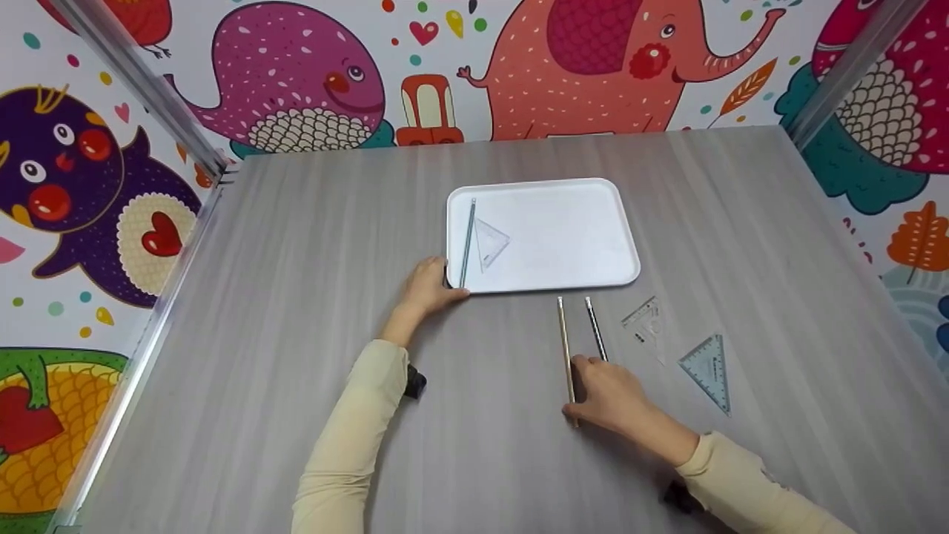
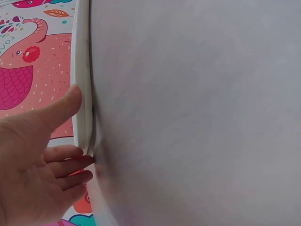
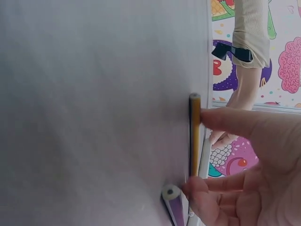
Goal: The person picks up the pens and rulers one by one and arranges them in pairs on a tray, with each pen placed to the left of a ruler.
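Note:
My left hand holds the front left corner of a white tray, thumb along its front edge and fingers at its left side. A teal pencil and a clear set square lie in the tray's left part. On the table in front of the tray, my right hand pinches a yellow pencil near its close end, between thumb and fingers. Just right of it lies a darker pencil, purplish in the right wrist view, its near part hidden by the hand.
A clear set square and a bluish set square lie on the grey table, right of the pencils. Walls printed with cartoon animals border the table at the back and sides.

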Demonstrator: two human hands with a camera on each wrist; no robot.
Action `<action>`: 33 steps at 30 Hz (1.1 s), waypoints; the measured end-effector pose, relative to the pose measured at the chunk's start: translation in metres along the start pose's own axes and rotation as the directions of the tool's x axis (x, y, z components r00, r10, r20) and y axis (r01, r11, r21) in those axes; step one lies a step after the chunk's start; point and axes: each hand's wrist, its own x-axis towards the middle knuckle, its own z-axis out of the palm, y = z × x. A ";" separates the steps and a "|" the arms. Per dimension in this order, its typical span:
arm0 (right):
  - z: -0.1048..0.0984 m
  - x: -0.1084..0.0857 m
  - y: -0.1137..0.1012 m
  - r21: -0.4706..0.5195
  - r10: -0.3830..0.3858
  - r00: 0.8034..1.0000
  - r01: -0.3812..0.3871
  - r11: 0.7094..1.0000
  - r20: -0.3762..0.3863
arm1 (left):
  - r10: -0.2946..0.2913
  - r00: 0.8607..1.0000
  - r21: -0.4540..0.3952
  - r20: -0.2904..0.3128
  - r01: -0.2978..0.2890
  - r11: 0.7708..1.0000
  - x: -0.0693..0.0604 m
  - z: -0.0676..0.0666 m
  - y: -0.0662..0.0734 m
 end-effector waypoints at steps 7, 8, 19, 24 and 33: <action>0.000 -0.004 0.000 0.075 0.008 1.000 -0.010 0.997 0.025 | -0.005 1.000 0.007 0.003 0.005 1.000 0.000 0.000 0.000; 0.000 -0.006 0.001 0.085 0.006 1.000 -0.008 0.996 0.024 | -0.007 1.000 0.008 0.004 0.007 1.000 -0.001 0.000 0.000; 0.000 -0.012 0.007 0.194 -0.052 0.998 0.060 0.979 -0.043 | 0.006 1.000 0.023 0.008 -0.006 1.000 -0.001 -0.001 0.001; -0.002 -0.012 0.013 0.278 -0.045 0.999 0.036 0.960 0.024 | 0.008 1.000 0.017 0.011 -0.008 1.000 0.000 0.000 0.000; -0.013 -0.012 0.028 0.693 -0.065 0.932 -0.217 0.687 0.357 | 0.010 1.000 0.013 0.007 -0.010 1.000 0.001 0.001 -0.001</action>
